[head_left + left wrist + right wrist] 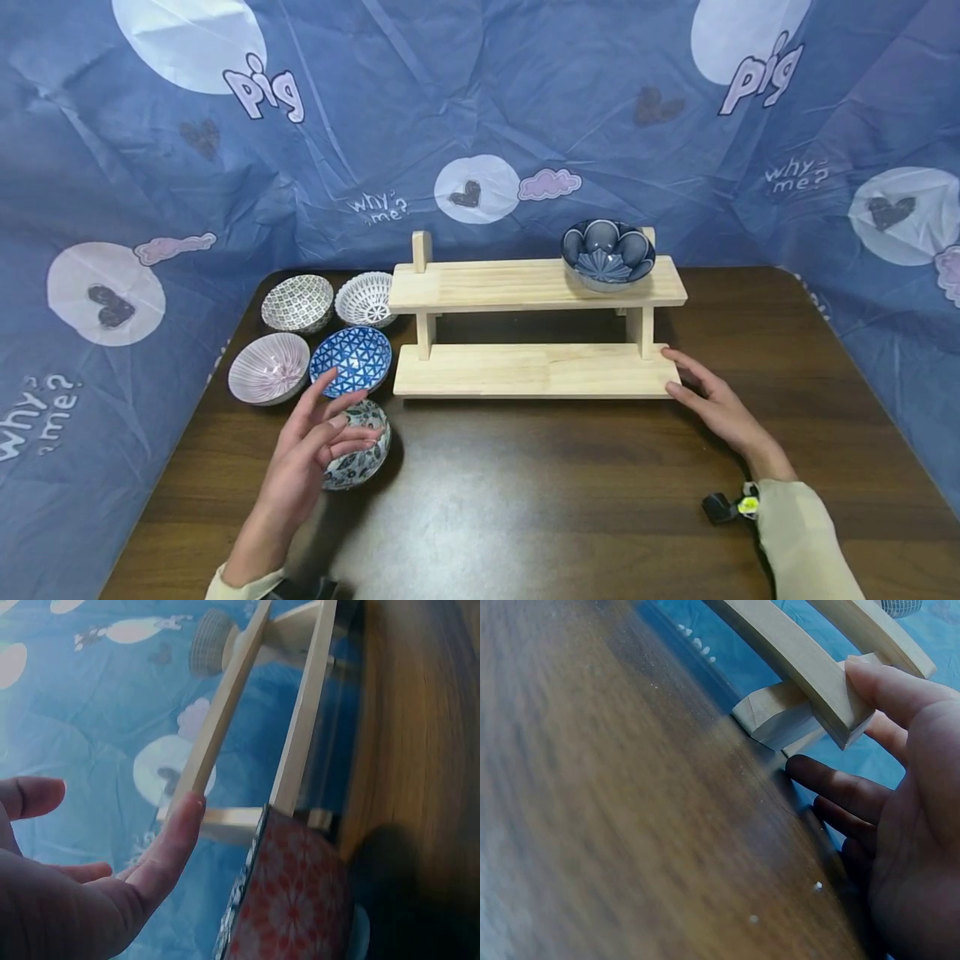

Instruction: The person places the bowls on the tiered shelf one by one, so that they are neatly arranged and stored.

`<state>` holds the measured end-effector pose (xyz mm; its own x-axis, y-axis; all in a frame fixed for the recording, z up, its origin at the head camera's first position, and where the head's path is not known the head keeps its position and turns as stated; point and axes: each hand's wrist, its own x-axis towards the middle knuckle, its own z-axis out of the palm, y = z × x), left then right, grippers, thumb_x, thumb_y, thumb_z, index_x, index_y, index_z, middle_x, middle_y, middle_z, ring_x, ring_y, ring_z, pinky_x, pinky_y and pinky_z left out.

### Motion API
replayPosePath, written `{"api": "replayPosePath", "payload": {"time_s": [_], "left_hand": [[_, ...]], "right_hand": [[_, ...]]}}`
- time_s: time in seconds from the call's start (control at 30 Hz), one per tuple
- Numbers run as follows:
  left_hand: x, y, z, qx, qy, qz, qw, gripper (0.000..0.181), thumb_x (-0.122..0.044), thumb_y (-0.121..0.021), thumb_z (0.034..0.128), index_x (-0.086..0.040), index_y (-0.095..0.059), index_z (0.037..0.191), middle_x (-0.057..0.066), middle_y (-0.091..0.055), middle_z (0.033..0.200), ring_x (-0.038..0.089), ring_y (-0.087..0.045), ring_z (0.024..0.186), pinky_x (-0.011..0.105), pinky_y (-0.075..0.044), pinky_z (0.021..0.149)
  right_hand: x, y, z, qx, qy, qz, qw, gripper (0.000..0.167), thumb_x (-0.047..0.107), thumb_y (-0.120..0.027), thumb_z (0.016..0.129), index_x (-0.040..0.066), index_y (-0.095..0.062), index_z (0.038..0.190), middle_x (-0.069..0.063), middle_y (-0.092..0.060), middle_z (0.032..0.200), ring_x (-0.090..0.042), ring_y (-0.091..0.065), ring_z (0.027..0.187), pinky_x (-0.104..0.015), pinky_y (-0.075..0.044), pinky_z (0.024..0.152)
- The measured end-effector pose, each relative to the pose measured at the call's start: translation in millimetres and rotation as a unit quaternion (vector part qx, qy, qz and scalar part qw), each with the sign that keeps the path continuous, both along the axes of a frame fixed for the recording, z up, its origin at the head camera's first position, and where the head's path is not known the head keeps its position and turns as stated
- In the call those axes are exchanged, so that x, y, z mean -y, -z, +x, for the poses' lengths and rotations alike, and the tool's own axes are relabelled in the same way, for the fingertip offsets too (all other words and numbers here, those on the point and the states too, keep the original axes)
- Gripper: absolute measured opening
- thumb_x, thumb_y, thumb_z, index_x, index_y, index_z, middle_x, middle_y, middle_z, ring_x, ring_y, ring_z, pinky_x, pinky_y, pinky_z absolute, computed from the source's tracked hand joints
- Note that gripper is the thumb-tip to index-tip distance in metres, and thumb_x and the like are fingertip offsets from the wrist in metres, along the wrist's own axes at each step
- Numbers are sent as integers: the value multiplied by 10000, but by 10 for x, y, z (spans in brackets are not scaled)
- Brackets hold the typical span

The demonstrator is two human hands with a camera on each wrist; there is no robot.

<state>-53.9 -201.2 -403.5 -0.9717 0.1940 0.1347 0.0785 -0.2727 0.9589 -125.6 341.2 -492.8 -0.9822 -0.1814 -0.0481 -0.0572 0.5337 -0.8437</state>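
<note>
Blue printed cloth [480, 92] is hanging behind one brown table [570, 517]. Four bowls [268, 371] are clustering at left; a fifth, floral bowl [351, 475] is sitting below them. Beside it the left hand [300, 462] is hovering, released. At centre, one two-tier wooden shelf [525, 371] is bearing one dark-blue bowl [607, 265], upper right; the right hand [718, 410] is grasping the shelf's lower right end.

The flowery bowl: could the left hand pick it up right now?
Probably yes: the left hand is right by the flowery bowl, its fingers are spread and hold nothing, and I see nothing blocking them.
</note>
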Motion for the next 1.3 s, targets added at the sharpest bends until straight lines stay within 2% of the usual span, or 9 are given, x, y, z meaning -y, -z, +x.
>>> {"api": "replayPosePath", "payload": {"time_s": [0.27, 0.43, 0.77, 1.03, 1.2, 1.3], "left_hand": [[218, 71, 36, -557, 555, 663, 9947, 577, 100, -235, 1017, -128, -286, 1545, 70, -632, 1335, 250, -756, 973, 350, -638, 870], [367, 78, 60, -701, 720, 832, 9914, 588, 117, -190, 1013, -96, -247, 1558, 100, -620, 1362, 276, -748, 1010, 357, -632, 890], [604, 108, 138, -825, 348, 774, 9930, 599, 135, -163, 1002, -63, -221, 1565, 119, -626, 1369, 273, -753, 996, 333, -639, 853], [723, 183, 208, -638, -6, 623, 9960, 565, 111, -180, 1019, -74, -282, 1543, 90, -649, 1341, 268, -761, 958, 324, -644, 799], [777, 247, 231, -441, -130, 522, 9976, 544, 97, -198, 1028, -89, -315, 1525, 49, -663, 1320, 248, -763, 945, 314, -643, 786], [793, 280, 237, -317, -361, 404, 9980, 520, 92, -226, 1030, -87, -356, 1501, 28, -683, 1288, 229, -767, 897, 297, -640, 735]], "right_hand": [[-7, 5, -2, -62, -33, -4, 10000, 563, 302, -517, 1047, 189, -337, 1568, -227, -304, 1610, 197, -359, 1172, -32, -355, 908], [-8, 15, -5, -121, -28, -35, 9999, 562, 290, -518, 1047, 173, -338, 1566, -249, -320, 1595, 201, -369, 1167, -19, -351, 900], [-11, 22, -11, -64, -12, 56, 10000, 569, 311, -515, 1047, 180, -332, 1569, -231, -316, 1604, 206, -354, 1167, -40, -344, 912], [-3, 24, -3, -33, -13, -1, 10000, 568, 307, -513, 1048, 177, -330, 1570, -233, -339, 1589, 186, -369, 1166, -39, -358, 905], [-4, 17, 0, 12, -5, -10, 10000, 571, 313, -514, 1047, 189, -325, 1572, -226, -307, 1610, 196, -351, 1172, -35, -354, 904], [-6, 10, -3, 5, -8, -52, 10000, 570, 306, -519, 1046, 189, -329, 1571, -228, -287, 1620, 208, -342, 1176, -14, -348, 901]]}}
